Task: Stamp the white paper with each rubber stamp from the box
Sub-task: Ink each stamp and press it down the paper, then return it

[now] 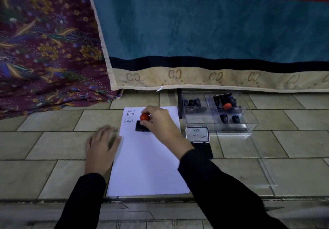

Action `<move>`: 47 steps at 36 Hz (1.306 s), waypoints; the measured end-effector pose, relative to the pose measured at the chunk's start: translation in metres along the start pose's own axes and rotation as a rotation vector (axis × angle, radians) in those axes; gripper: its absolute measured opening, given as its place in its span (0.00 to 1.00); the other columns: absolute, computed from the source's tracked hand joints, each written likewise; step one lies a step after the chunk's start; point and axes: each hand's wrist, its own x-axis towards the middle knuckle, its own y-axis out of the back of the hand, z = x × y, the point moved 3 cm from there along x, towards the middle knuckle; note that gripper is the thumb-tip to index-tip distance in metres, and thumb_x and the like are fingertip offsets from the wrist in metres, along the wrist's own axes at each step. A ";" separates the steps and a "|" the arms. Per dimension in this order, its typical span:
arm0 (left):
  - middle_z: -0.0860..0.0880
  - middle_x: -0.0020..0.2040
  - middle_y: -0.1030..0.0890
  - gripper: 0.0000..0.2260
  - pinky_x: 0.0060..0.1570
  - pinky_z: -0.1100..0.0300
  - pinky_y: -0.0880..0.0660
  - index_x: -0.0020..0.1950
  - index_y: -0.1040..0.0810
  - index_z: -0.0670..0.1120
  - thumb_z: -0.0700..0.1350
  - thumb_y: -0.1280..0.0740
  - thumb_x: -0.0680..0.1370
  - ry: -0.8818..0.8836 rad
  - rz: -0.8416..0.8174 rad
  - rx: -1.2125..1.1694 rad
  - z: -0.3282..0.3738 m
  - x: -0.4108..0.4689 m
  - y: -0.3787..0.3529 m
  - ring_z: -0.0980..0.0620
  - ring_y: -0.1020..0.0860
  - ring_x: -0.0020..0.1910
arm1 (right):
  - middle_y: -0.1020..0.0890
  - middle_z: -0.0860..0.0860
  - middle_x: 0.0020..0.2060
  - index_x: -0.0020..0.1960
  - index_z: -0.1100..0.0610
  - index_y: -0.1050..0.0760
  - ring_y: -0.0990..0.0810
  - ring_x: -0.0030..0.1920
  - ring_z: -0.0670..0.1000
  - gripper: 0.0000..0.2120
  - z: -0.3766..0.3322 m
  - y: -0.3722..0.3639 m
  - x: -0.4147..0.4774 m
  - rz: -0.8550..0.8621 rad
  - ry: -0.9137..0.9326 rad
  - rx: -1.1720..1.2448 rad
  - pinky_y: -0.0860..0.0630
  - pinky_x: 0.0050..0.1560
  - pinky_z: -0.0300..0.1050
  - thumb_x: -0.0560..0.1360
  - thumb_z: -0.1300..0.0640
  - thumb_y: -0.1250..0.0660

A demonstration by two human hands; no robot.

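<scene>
- Progress, head view: two or three prints (129,117) at the paper's (147,166) far left corner, one reading SAMPLE; rest of the sheet blank.
- Pressing a stamp (141,128) down just right of those prints, base flat on the sheet.
- Right hand (158,122): fingers curled round the stamp's red knob, pinching it from above.
- Left hand (102,143): fingers spread and straight, flat on the floor, fingertips at the paper's left edge, apparently steadying it.
- Left to do, as a judgement: most of the job, with several stamps waiting in the box (249,122) right of the paper.
- Ink pad (197,134) open between paper and box, lid upright, labelled Artline.
- Materials: thin matte paper; round glossy knob on a black rectangular block; clear hard plastic box split into compartments; dark-handled stamps inside, one with a red knob; smooth beige tiles (53,145) in a staggered pattern.
</scene>
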 end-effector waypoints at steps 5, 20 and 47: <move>0.52 0.72 0.31 0.19 0.72 0.46 0.48 0.64 0.24 0.55 0.60 0.41 0.76 -0.010 -0.025 0.062 0.000 -0.004 -0.003 0.51 0.35 0.72 | 0.21 0.58 0.53 0.57 0.60 0.25 0.22 0.51 0.58 0.12 -0.010 -0.036 0.023 -0.063 0.021 -0.064 0.23 0.51 0.51 0.73 0.61 0.32; 0.53 0.72 0.31 0.14 0.72 0.46 0.48 0.62 0.24 0.57 0.55 0.35 0.78 -0.007 -0.012 0.079 -0.002 -0.001 -0.005 0.53 0.35 0.71 | 0.22 0.60 0.53 0.58 0.62 0.27 0.23 0.51 0.62 0.12 -0.019 -0.062 0.039 -0.112 0.035 -0.205 0.24 0.51 0.55 0.75 0.62 0.34; 0.55 0.70 0.29 0.19 0.72 0.48 0.51 0.61 0.22 0.57 0.61 0.43 0.76 0.013 -0.003 -0.073 -0.005 -0.001 -0.003 0.56 0.35 0.71 | 0.19 0.52 0.49 0.53 0.52 0.22 0.19 0.44 0.43 0.13 0.038 0.069 -0.022 0.356 -0.124 0.202 0.23 0.44 0.28 0.71 0.63 0.29</move>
